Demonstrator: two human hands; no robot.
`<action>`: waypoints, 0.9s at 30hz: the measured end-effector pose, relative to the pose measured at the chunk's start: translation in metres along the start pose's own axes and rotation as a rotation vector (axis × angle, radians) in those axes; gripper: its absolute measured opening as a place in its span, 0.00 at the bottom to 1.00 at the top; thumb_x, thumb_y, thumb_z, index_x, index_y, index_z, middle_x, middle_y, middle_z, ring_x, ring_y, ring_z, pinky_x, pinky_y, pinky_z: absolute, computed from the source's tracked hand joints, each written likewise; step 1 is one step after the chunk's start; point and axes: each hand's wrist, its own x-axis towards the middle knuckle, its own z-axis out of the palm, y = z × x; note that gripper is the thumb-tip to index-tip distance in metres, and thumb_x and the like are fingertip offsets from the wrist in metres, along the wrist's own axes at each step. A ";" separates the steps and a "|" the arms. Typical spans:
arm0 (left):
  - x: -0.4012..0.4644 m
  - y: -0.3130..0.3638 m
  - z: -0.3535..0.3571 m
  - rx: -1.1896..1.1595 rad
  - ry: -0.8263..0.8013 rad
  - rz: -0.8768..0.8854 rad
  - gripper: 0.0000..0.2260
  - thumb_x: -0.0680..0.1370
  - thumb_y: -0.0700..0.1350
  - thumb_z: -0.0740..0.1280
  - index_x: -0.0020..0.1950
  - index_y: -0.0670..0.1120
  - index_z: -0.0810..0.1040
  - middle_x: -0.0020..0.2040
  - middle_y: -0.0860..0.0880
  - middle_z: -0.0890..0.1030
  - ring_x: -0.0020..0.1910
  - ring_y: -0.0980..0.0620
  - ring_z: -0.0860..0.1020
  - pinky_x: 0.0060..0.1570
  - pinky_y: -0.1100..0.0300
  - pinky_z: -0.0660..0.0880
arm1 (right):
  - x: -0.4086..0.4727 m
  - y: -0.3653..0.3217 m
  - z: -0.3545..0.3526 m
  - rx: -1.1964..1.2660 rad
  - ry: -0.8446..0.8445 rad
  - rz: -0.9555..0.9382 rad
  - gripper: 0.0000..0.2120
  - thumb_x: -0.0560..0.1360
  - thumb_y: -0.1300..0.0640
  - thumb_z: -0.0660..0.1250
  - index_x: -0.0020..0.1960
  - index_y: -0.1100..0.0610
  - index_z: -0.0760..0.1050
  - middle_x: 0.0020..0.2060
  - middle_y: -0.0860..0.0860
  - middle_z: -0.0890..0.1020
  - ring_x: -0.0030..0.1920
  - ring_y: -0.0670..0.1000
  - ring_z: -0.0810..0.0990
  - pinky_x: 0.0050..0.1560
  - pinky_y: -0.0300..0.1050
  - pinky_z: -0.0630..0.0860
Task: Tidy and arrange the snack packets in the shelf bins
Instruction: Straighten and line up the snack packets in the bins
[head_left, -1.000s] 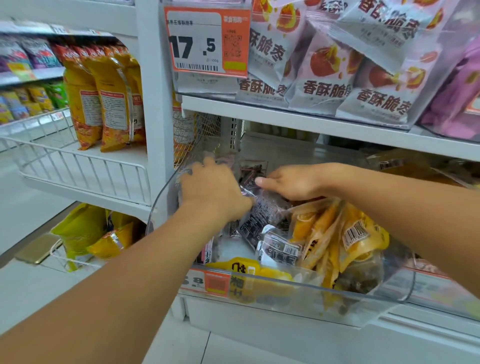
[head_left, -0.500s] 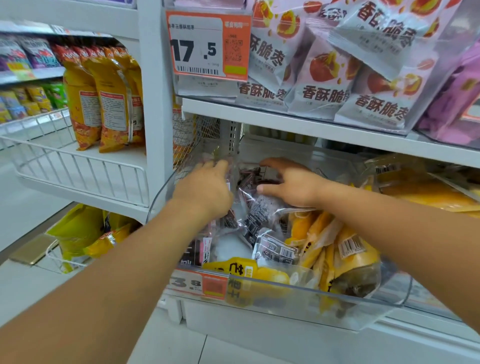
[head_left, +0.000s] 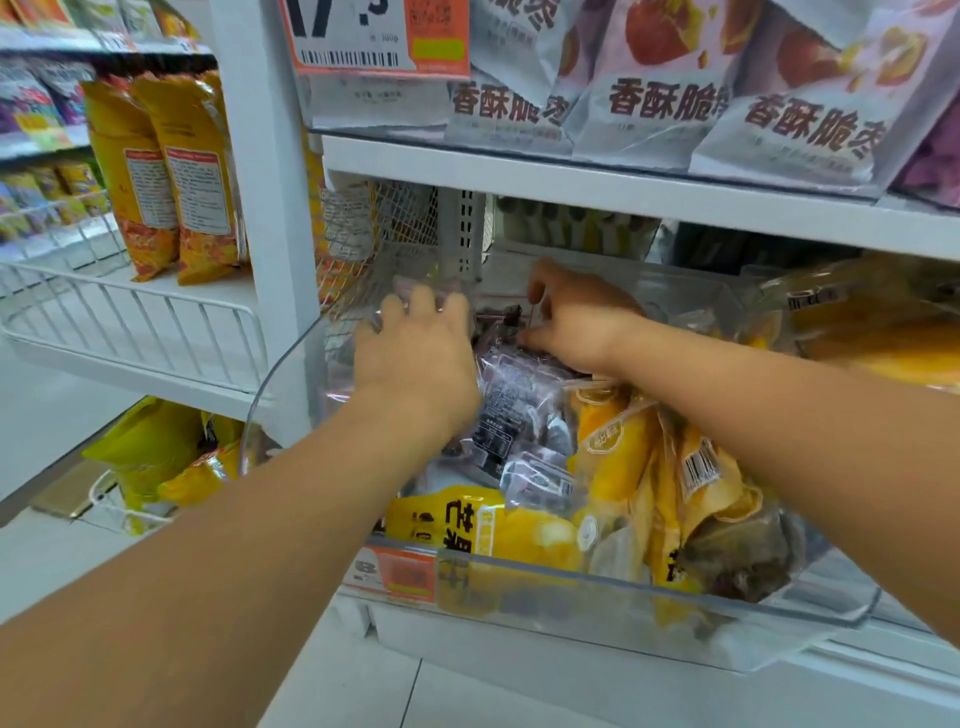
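A shop: price tag (head_left: 382, 39), stocked snack packets (head_left: 649, 88) on shelves (head_left: 623, 192).

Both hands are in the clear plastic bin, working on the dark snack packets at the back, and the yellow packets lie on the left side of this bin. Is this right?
Not quite. In the head view the yellow packets lie on the right and front of the clear bin, not the left. Both the left hand and right hand are on the dark packets at the back.
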 end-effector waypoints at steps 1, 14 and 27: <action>0.000 -0.001 0.000 0.025 -0.024 0.020 0.32 0.74 0.47 0.70 0.73 0.46 0.58 0.73 0.41 0.61 0.72 0.39 0.61 0.68 0.44 0.66 | -0.001 0.001 -0.001 -0.011 -0.006 -0.020 0.19 0.74 0.45 0.72 0.57 0.50 0.67 0.50 0.52 0.78 0.47 0.55 0.78 0.50 0.54 0.78; 0.007 0.001 -0.009 -0.166 0.001 0.287 0.24 0.76 0.62 0.69 0.70 0.56 0.73 0.67 0.48 0.69 0.70 0.45 0.64 0.66 0.48 0.67 | 0.006 0.001 -0.006 -0.028 -0.051 -0.003 0.21 0.75 0.43 0.71 0.62 0.50 0.68 0.48 0.50 0.77 0.45 0.53 0.77 0.44 0.48 0.72; 0.016 0.002 -0.002 -0.067 -0.149 0.261 0.19 0.79 0.59 0.66 0.68 0.58 0.67 0.59 0.50 0.77 0.66 0.45 0.67 0.65 0.44 0.64 | 0.013 -0.013 -0.009 -0.113 -0.154 -0.158 0.20 0.75 0.47 0.72 0.63 0.51 0.72 0.53 0.51 0.79 0.48 0.54 0.77 0.48 0.47 0.76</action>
